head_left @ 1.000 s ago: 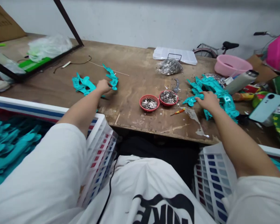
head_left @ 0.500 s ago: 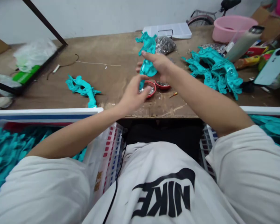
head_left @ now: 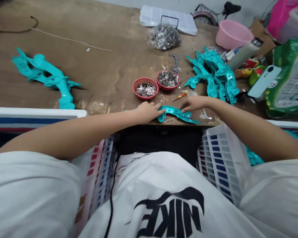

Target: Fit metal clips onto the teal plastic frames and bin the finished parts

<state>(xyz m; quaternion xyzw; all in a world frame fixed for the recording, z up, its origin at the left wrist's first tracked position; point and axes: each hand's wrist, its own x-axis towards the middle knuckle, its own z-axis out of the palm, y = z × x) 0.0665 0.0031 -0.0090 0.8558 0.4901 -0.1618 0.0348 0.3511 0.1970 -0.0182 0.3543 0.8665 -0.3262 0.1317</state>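
Touching the teal part (head_left: 174, 111) with left hand (head_left: 149, 111) and right hand (head_left: 194, 103), grips unclear, I guess it's light, stiff; hold its ends.

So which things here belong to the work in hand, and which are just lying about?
Likely in the job:
teal part, touched by the left hand and right hand
teal pile
red baskets holding small metal pieces

Probably just lying about:
phone
flask
pink basin
bicycle
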